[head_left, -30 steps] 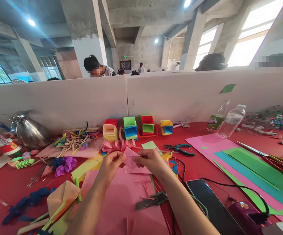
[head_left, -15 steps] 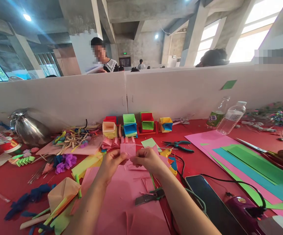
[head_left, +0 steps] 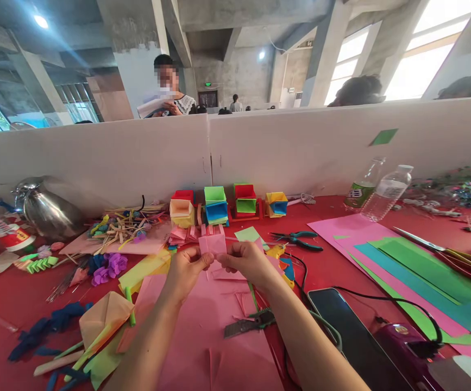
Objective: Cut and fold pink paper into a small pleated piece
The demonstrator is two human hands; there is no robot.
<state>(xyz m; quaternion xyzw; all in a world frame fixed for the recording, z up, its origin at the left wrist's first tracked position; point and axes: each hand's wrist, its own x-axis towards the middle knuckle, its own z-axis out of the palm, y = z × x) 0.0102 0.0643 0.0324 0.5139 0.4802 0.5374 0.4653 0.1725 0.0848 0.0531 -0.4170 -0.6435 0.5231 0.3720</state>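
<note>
Between my two hands is a small piece of pink paper (head_left: 213, 244), held upright with slit tabs along its top edge. My left hand (head_left: 188, 267) pinches its lower left side between thumb and fingers. On the lower right side, my right hand (head_left: 246, 263) is closed on the same piece. Beneath my hands lies a large pink sheet (head_left: 190, 336) with thin pink offcuts on it. A utility knife (head_left: 247, 323) rests on that sheet by my right forearm. Just beyond the held paper sit folded pink strips (head_left: 181, 235) and small coloured paper boxes (head_left: 215, 212).
Pliers (head_left: 298, 239) and a yellow glue gun (head_left: 279, 255) with a black cord lie right of my hands. A phone (head_left: 337, 326) and bottles (head_left: 388, 193) are farther right. A steel jug (head_left: 50, 209) stands left. A white partition (head_left: 137, 157) closes the back; a person (head_left: 178, 106) stands beyond.
Both hands keep their hold on the pink paper, with barely any shift. Behind the partition, the standing person now holds white papers higher. The camera view has tilted slightly.
</note>
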